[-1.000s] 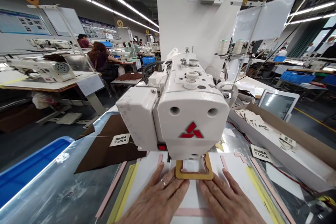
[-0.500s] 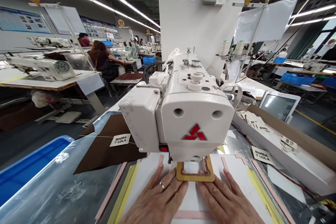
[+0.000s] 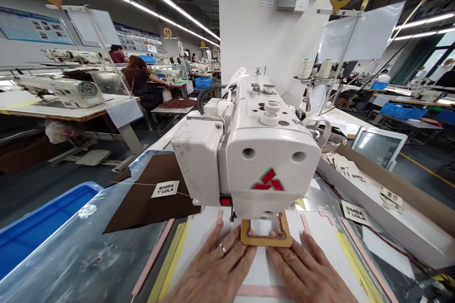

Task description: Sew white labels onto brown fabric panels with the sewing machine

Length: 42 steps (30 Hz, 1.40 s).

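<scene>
Both of my hands lie flat on the white sheet (image 3: 261, 270) below the head of a white sewing machine (image 3: 273, 161). My left hand (image 3: 218, 265), with a ring on one finger, has its fingers stretched toward the left side of a brass-coloured clamp frame (image 3: 266, 240). My right hand (image 3: 305, 267) lies flat on the other side, its fingers near the frame's right corner. Neither hand holds anything. The frame sits under the machine head, which hides the needle. Left of the machine, a brown fabric piece (image 3: 142, 208) bears a sewn-looking cream label (image 3: 165, 189).
A long box (image 3: 401, 222) with several cream labels stands on the right, a loose label (image 3: 355, 212) beside it. Behind the box is a tablet-like screen (image 3: 380, 147). A blue bin (image 3: 46, 218) is at the left. Co-workers sit at machines at the back left.
The camera view has shifted slightly, so the surroundings appear a little to the right. Both hands stay flat beside the clamp frame.
</scene>
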{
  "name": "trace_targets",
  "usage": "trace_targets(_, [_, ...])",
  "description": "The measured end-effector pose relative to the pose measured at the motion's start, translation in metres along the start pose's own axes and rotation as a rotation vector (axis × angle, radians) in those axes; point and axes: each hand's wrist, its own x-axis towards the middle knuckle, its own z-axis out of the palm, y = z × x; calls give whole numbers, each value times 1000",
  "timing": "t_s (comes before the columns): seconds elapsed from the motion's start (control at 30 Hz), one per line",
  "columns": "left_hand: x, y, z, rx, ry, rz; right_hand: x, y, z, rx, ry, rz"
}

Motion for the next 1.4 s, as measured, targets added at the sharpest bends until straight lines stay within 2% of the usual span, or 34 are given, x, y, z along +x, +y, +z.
trace_targets(0.2, [-4,0,5,155,133,116,-3,1,1,34,9,10])
trace_targets(0.4, [3,2,-9,158,109,207,-11,5,3,65,35,31])
trace_targets(0.53, [4,4,-11,137,101,194,-5,4,-1,40,-22,-16])
trace_targets(0.77, [3,2,-5,24,61,71,16,2,-11,-111,-88,-93])
trace_targets(0.93, [5,2,-7,-10,23,46,12,0,-7,-107,-47,-38])
trace_targets(1.1, [6,-1,-10,-32,46,60,4,-1,-4,-62,-47,-30])
trace_targets(1.4, [11,-5,-29,19,-41,125,9,-9,10,-42,19,39])
